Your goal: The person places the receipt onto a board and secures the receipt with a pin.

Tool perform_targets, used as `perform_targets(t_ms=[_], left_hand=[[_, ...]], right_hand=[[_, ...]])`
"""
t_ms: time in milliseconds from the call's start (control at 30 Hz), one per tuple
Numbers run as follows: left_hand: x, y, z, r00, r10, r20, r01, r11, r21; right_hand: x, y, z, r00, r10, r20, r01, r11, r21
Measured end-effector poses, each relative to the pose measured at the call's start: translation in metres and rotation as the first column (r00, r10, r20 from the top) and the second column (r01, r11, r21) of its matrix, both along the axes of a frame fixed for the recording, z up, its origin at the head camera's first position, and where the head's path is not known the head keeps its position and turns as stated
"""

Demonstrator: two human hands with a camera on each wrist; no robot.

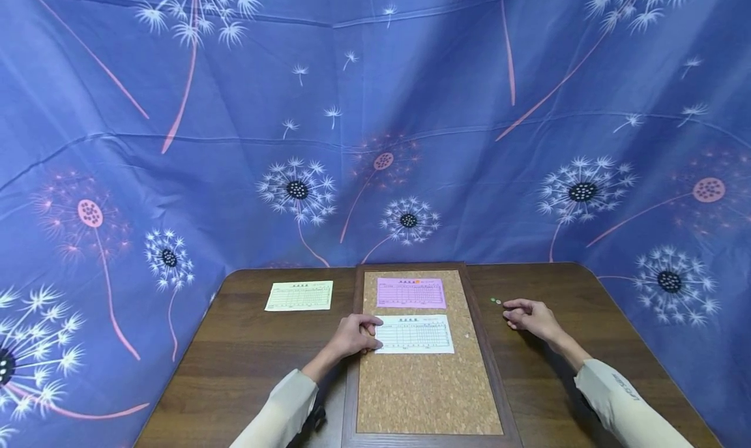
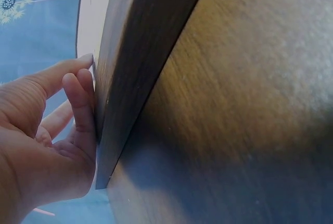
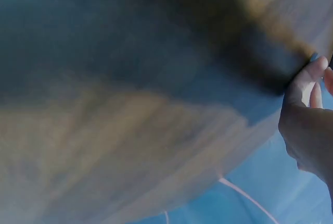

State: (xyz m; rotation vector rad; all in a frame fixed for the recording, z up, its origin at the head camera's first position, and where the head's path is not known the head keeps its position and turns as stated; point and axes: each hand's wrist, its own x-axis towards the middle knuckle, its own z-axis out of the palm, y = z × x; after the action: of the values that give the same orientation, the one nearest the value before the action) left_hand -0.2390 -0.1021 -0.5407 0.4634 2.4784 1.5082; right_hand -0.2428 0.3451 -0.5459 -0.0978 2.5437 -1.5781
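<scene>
In the head view, my left hand (image 1: 352,336) rests at the left edge of a white printed form (image 1: 415,334), thumb and forefinger spread apart along that edge. The form lies flat on a framed cork board (image 1: 431,396). In the left wrist view, the same hand (image 2: 62,114) is right beside the board's wooden frame (image 2: 125,41). My right hand (image 1: 530,319) is low over the table, just right of two tiny pieces, one green (image 1: 493,299) and one whitish (image 1: 498,302). A blue speck (image 3: 313,56) shows at its fingertips; I cannot tell whether they pinch it.
Above the white form, a pink form (image 1: 411,293) lies on the cork with a small orange spot (image 1: 417,282) at its top edge. A pale green form (image 1: 300,296) lies on the brown table (image 1: 235,370) left of the board. Behind hangs a blue dandelion-print cloth (image 1: 328,89).
</scene>
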Motion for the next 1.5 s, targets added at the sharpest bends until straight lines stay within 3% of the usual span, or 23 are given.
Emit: perform_targets(t_ms=[200, 500, 1033, 1500], left_hand=[[0.000, 0.001, -0.001, 1.000, 0.004, -0.006, -0.004, 1.000, 0.002], [0.000, 0.000, -0.001, 1.000, 0.011, 0.004, -0.011, 1.000, -0.008], [-0.001, 0.000, -0.001, 1.000, 0.002, -0.006, -0.002, 1.000, -0.014], [0.000, 0.001, 0.000, 1.000, 0.011, -0.008, -0.012, 1.000, -0.011]], right_hand=[[-0.015, -0.002, 0.001, 1.000, 0.004, -0.022, -0.001, 0.994, 0.109], [-0.026, -0.012, 0.001, 0.997, -0.023, -0.080, 0.040, 0.975, 0.219], [-0.023, -0.014, 0.003, 0.993, -0.081, -0.085, 0.101, 0.959, 0.265], [-0.022, -0.018, 0.002, 0.991, -0.038, -0.125, 0.075, 0.950, 0.303]])
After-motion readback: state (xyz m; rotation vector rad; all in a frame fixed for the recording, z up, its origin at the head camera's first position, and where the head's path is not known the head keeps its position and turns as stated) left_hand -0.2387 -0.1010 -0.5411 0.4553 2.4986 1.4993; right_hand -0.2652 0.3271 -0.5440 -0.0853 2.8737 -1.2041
